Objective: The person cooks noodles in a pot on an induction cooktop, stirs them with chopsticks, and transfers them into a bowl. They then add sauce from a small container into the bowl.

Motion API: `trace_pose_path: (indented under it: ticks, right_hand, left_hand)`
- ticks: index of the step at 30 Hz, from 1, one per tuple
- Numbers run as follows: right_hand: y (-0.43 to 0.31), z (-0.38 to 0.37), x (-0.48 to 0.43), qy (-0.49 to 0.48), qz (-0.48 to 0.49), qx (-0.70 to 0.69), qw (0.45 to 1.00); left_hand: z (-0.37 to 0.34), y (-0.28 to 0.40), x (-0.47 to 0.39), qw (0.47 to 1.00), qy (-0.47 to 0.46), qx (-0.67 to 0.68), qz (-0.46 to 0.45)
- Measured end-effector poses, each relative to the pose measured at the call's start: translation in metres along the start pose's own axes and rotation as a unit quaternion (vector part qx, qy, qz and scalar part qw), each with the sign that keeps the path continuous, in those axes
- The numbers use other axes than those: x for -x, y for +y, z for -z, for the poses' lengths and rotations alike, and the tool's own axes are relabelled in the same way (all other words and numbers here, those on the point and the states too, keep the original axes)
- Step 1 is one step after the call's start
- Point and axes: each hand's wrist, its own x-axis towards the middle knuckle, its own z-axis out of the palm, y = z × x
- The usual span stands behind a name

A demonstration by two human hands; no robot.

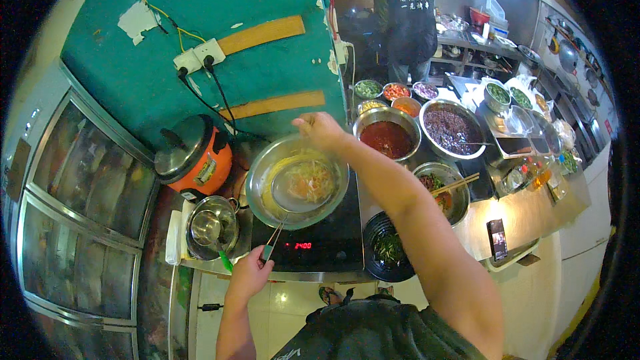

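A wide metal pot [256, 180] stands on a black induction cooktop [320, 255] with red lit digits. Inside the pot is a round strainer [280, 206] holding pale and orange shreds [311, 180] in yellowish liquid. My left hand [250, 270] grips the strainer's handle [270, 245], which slants over the pot's near rim. Above the pot's far right side is my right hand [321, 131], blurred, its fingers drawn together. Whether anything is between those fingers I cannot tell.
Left of the pot are an orange electric pressure cooker [200, 160] and a bowl [227, 230] with a ladle. To the right are bowls of red sauce [387, 137] and dark food [450, 127], chopsticks [455, 185], a black bowl of greens [385, 245] and a phone [497, 240]. A person [405, 20] stands behind.
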Motion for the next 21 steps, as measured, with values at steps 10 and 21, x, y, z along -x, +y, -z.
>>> trace_pose_path:
  ticks: [10, 21]
  right_hand:
    - [-0.039, 0.052, 0.105, -0.035, -0.077, 0.059, 0.995]
    - [-0.058, 0.084, 0.111, 0.152, -0.023, -0.137, 0.979]
  left_hand:
    - [-0.008, -0.002, 0.001, 0.999, 0.031, 0.008, 0.008]
    - [-0.024, 0.006, -0.004, 0.998, 0.060, 0.006, -0.006]
